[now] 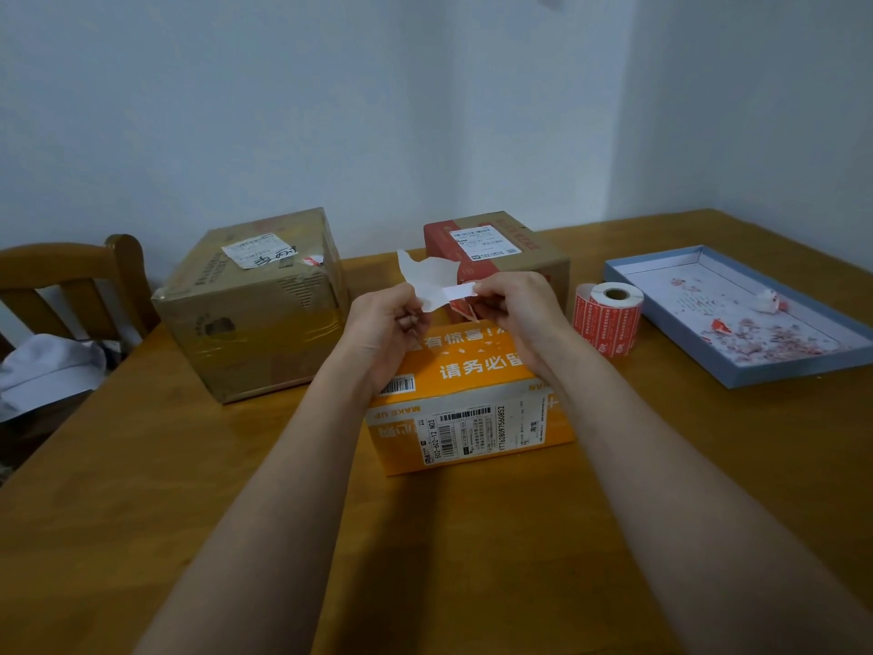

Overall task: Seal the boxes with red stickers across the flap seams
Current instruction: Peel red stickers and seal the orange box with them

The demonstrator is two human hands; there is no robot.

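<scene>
Both hands pinch one sticker strip above the orange cardboard box (472,399).

The left hand (385,323) holds the white backing paper (427,276); the right hand (512,309) pinches the red sticker (463,308) (partly hidden). The shallow blue-grey cardboard tray (798,368) holds red-and-white paper scraps (756,330), beside the red sticker roll (609,319).

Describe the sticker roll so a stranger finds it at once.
On the wooden table, look right of the orange box, before the shallow blue tray. The sticker roll stands there on end: the only cylinder, red printed labels around a white core.
</scene>
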